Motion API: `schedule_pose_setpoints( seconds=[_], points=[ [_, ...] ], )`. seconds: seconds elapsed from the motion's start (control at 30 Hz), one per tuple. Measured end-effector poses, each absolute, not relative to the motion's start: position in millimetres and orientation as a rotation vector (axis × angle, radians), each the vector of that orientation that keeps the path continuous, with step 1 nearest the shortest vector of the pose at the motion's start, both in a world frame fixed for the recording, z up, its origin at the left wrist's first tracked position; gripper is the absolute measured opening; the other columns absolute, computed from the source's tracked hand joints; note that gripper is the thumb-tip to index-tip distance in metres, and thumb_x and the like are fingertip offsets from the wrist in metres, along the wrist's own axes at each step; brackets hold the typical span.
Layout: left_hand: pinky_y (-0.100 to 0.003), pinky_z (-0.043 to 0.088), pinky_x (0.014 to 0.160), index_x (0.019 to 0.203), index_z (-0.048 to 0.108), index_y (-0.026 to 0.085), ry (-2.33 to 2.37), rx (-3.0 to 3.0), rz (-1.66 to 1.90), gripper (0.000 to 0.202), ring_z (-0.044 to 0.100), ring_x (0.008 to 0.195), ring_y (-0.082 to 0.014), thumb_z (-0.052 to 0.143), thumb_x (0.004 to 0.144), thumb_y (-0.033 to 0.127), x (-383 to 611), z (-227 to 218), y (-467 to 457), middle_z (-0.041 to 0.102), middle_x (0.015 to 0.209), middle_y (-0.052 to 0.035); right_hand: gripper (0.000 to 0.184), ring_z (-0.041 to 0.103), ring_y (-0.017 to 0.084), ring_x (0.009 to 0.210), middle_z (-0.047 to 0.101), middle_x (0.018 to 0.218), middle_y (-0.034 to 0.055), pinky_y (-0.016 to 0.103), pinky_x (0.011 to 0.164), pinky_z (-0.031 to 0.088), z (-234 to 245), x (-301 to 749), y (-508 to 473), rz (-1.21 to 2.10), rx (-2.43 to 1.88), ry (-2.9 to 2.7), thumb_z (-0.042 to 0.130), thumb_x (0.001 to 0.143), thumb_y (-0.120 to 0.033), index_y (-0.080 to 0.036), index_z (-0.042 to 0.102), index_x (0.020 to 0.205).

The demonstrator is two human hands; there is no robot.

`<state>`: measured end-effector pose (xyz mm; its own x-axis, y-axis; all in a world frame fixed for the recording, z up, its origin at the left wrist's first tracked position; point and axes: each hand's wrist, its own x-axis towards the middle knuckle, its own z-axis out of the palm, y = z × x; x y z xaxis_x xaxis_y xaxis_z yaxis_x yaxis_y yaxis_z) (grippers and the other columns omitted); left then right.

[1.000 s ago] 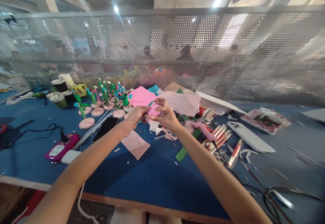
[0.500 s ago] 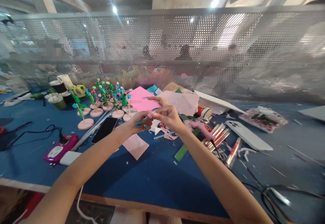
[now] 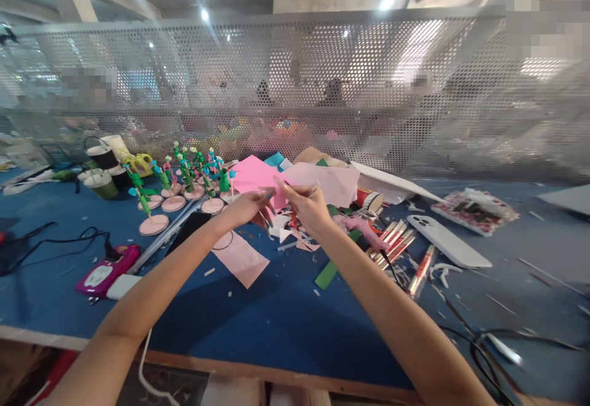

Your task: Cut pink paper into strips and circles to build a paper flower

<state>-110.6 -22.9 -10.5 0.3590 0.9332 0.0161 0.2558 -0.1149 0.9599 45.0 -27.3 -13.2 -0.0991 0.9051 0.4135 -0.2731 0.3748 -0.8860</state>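
Observation:
Over the middle of the table, a small piece of pink paper is between my two hands. My left hand has its fingers closed at the left edge of the piece. On the other side my right hand pinches it between thumb and forefinger. Behind them lies a bright pink sheet, close in colour to the held piece, so its outline is hard to make out. A pale pink paper strip lies on the table below my left hand.
Left: little green and blue paper flowers on round wooden bases, a black phone, a purple power strip. Right: a pink glue gun, wrapped sticks, a white phone, loose cables. A perforated metal screen stands behind.
My hands have moved slightly apart and up, and the small pink piece now shows between them. My left fingers have shifted from curled beneath to pointing right. The view has shifted slightly.

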Motion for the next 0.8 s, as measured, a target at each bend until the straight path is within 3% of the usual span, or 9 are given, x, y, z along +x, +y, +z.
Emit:
schedule_pose_setpoints(
  seconds=[0.07, 0.13, 0.2, 0.33, 0.57, 0.8],
  points=[
    [-0.031, 0.056, 0.069, 0.106, 0.056, 0.016, 1.162, 1.970, 1.129, 0.034, 0.068, 0.080, -0.0198, 0.065, 0.076, 0.029, -115, -13, -18, 0.069, 0.097, -0.0109, 0.022, 0.064, 0.017, 0.064, 0.062, 0.051, -0.0014, 0.028, 0.068, 0.052, -12, 45, -24, 1.241, -0.640, -1.153, 0.079, 0.061, -0.035, -0.019, 0.066, 0.052],
    [-0.039, 0.052, 0.090, 0.128, 0.044, 0.016, 1.094, 2.335, 1.361, 0.063, 0.060, 0.112, -0.0255, 0.070, 0.071, 0.019, -119, -13, -15, 0.057, 0.128, -0.0164, 0.012, 0.067, 0.017, 0.070, 0.066, 0.057, 0.0003, 0.025, 0.068, 0.053, -11, 44, -22, 1.373, -0.651, -1.020, 0.076, 0.065, -0.027, -0.019, 0.068, 0.060],
    [-0.044, 0.045, 0.101, 0.135, 0.037, 0.018, 1.011, 2.677, 1.408, 0.070, 0.051, 0.125, -0.0269, 0.068, 0.072, 0.013, -122, -13, -14, 0.051, 0.136, -0.0163, 0.004, 0.068, 0.015, 0.071, 0.068, 0.062, 0.0004, 0.023, 0.066, 0.054, -10, 42, -22, 1.480, -0.719, -0.889, 0.069, 0.072, -0.019, -0.019, 0.068, 0.069],
    [-0.043, 0.048, 0.100, 0.132, 0.044, 0.018, 0.906, 3.086, 1.417, 0.057, 0.057, 0.118, -0.0246, 0.061, 0.079, 0.010, -124, -11, -16, 0.061, 0.126, -0.0127, 0.005, 0.067, 0.011, 0.066, 0.070, 0.066, -0.0007, 0.020, 0.062, 0.053, -10, 40, -27, 1.637, -0.884, -0.768, 0.063, 0.080, -0.017, -0.020, 0.065, 0.075],
    [-0.032, 0.058, 0.082, 0.127, 0.052, 0.018, 0.615, 3.155, 1.639, 0.044, 0.069, 0.093, -0.0176, 0.060, 0.084, 0.017, -126, -10, -19, 0.072, 0.100, -0.0089, 0.011, 0.059, 0.009, 0.057, 0.065, 0.059, -0.0048, 0.023, 0.061, 0.045, -2, 34, -46, 1.703, -0.950, -0.806, 0.069, 0.074, -0.022, -0.020, 0.062, 0.066],
    [-0.028, 0.060, 0.080, 0.116, 0.063, 0.022, 0.396, 2.978, 1.785, 0.032, 0.069, 0.095, -0.0161, 0.061, 0.084, 0.020, -127, -12, -21, 0.073, 0.104, -0.0074, 0.010, 0.055, 0.009, 0.058, 0.062, 0.057, -0.0063, 0.028, 0.071, 0.045, 0, 30, -55, 1.678, -0.912, -0.803, 0.070, 0.067, -0.018, -0.020, 0.062, 0.062]
  ],
)
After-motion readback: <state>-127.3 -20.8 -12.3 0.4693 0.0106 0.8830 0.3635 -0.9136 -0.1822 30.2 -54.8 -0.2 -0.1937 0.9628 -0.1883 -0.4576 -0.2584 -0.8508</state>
